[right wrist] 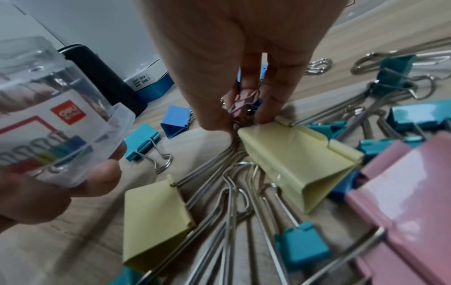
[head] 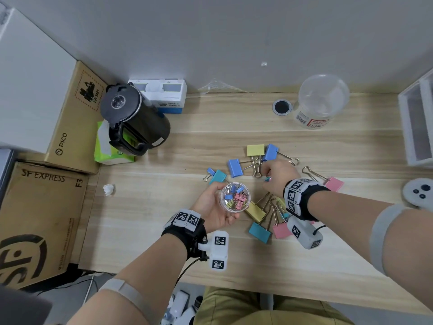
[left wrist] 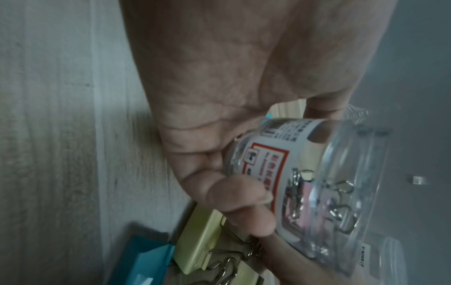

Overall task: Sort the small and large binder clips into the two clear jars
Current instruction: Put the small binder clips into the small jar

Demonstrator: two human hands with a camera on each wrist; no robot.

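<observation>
My left hand [head: 214,207] cradles small jar [head: 235,196], part-filled, above counter [head: 140,219]. My right hand [head: 277,175] pinches small pink clip [right wrist: 241,105] among large clips [right wrist: 300,158]. Risk: wire handles tangle, snag, clip drops. Large jar [head: 322,102] empty.

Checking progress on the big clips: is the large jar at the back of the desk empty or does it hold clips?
Empty, as far as the head view shows: the large jar looks clear through, with no coloured clips inside.
</observation>
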